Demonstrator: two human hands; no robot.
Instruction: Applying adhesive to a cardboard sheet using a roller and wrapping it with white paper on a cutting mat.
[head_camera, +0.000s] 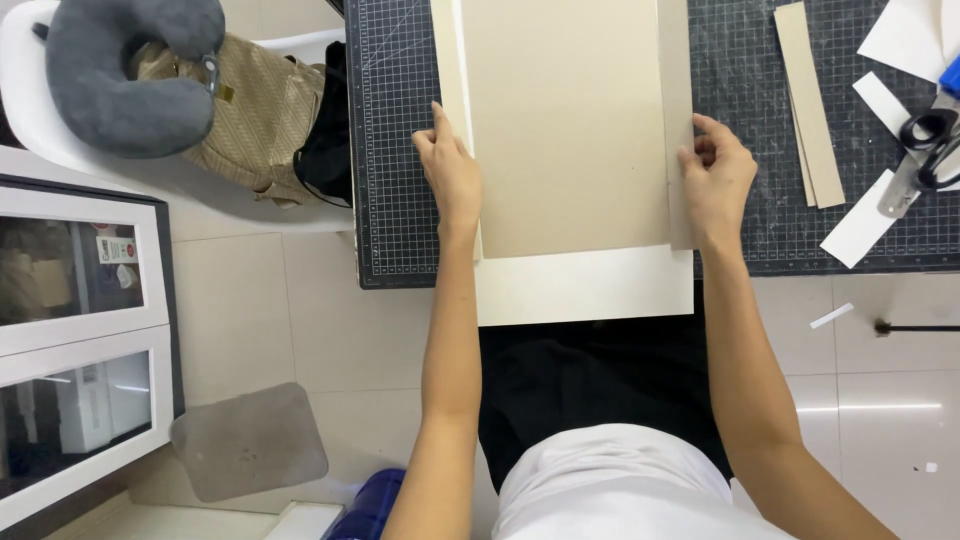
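A large tan cardboard sheet lies on a bigger white sheet, which overhangs the near edge of a dark gridded cutting mat. My left hand rests flat on the left edge of the stacked sheets, fingers pointing away from me. My right hand presses with bent fingers on a narrow tan strip along the cardboard's right edge. Neither hand lifts anything.
Loose tan cardboard strips lie on the mat at the right, with white paper offcuts and black-handled scissors. A white chair at the left holds a grey neck pillow and tan bag. A glass-fronted cabinet stands lower left.
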